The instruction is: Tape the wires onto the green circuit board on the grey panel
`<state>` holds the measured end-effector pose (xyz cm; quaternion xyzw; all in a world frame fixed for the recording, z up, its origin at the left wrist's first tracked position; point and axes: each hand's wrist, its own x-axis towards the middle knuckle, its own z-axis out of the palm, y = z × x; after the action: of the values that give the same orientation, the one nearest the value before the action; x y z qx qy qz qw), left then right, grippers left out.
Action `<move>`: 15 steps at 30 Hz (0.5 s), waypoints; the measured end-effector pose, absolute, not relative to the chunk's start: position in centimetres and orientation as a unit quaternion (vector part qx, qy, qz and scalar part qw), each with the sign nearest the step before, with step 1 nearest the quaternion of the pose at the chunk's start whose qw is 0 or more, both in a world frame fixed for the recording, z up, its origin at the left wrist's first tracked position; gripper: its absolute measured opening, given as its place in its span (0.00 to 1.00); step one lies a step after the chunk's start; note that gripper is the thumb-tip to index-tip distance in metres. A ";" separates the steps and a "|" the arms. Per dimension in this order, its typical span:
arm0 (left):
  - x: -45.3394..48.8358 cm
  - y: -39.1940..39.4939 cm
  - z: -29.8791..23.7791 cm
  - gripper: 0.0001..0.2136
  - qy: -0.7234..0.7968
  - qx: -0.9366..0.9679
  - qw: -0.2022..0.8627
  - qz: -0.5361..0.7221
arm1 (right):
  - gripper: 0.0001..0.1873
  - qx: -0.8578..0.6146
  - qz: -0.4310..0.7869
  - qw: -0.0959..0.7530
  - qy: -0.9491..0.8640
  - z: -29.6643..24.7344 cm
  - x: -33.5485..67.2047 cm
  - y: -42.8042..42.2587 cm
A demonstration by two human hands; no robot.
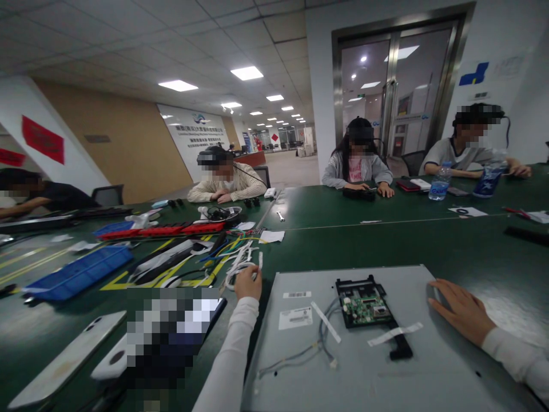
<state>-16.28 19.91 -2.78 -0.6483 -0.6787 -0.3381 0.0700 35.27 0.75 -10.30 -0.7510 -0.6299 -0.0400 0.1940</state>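
Note:
A grey metal panel lies flat on the green table in front of me. A small green circuit board in a black frame sits on it, with thin grey wires and white tape strips beside it. My left hand reaches past the panel's far left corner and closes on a bundle of white cables. My right hand rests flat on the panel's right edge, fingers stretched out.
Left of me lie blue trays, red strips, black bars, coloured wires and a white phone. Several seated people work at the far side of the table. Water bottles stand at the far right.

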 end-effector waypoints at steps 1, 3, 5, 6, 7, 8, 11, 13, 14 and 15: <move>-16.4 20.0 -2.7 0.07 -0.675 -0.646 0.067 -0.349 | 0.24 -0.752 -0.038 0.193 -0.629 -10.3 35.2 0.7; -16.4 20.1 -2.3 0.08 -0.665 -0.638 0.057 -0.384 | 0.24 -0.752 -0.032 0.192 -0.630 -10.2 35.2 0.7; -16.1 20.0 -1.6 0.08 -0.649 -0.627 0.035 -0.430 | 0.24 -0.750 -0.030 0.193 -0.631 -10.3 35.2 0.8; -15.6 19.9 -1.1 0.08 -0.640 -0.623 0.022 -0.448 | 0.24 -0.749 -0.031 0.195 -0.633 -10.3 35.2 0.8; -15.1 19.7 -0.5 0.09 -0.632 -0.624 0.007 -0.459 | 0.24 -0.746 -0.032 0.197 -0.635 -10.4 35.3 0.8; -14.3 19.4 0.1 0.09 -0.622 -0.630 -0.010 -0.466 | 0.24 -0.744 -0.035 0.200 -0.637 -10.4 35.3 0.8; -11.0 18.0 2.1 0.10 -0.566 -0.680 -0.068 -0.460 | 0.24 -0.741 -0.048 0.217 -0.634 -9.7 35.2 0.9; -8.3 16.6 3.0 0.09 -0.509 -0.724 -0.091 -0.457 | 0.24 -0.724 -0.056 0.244 -0.643 -8.4 34.8 0.9; -6.9 15.8 3.2 0.09 -0.482 -0.741 -0.094 -0.458 | 0.23 -0.706 -0.055 0.261 -0.655 -7.6 34.3 0.9; -5.5 14.9 3.4 0.08 -0.455 -0.761 -0.097 -0.451 | 0.21 -0.682 -0.049 0.279 -0.674 -6.6 33.7 0.9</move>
<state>-5.48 14.95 3.35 -0.7614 -0.4550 -0.4514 -0.0969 33.74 0.93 -6.58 -0.6825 -0.6737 -0.0490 0.2794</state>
